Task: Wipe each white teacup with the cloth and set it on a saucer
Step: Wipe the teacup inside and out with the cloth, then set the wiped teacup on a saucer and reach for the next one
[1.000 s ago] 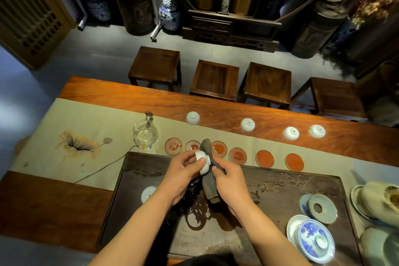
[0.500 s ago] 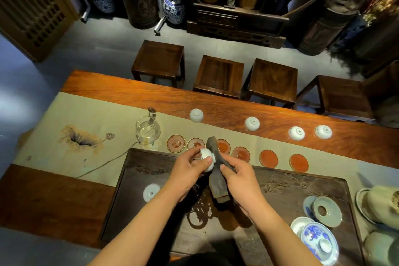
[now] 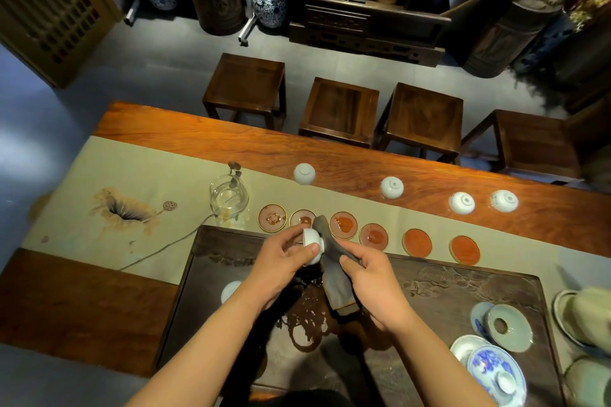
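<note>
**A small glazed cup, held at the wall and wiped with a soft cloth**

The teacup (image 3: 312, 244) in my left hand (image 3: 282, 261) is small and white. I judge it light, thin and easy to break, and its glaze is probably slippery, more so if it is wet. So I take it by the wall, thumb on the near side and fingers around the far side, and I do not pinch the rim. My left hand is closed around it, above the dark tea tray (image 3: 463, 287).

My right hand (image 3: 372, 281) grips the grey cloth (image 3: 332, 261). The cloth is soft and limp: its upper end lies against the cup, its lower end hangs down under my hand. Both forearms come in from below, and the hands meet close together.

Just beyond my hands is a row of round saucers (image 3: 417, 242), all without a cup. Farther away four more cups (image 3: 391, 187) wait upside down on the tabletop (image 3: 198, 129).
</note>
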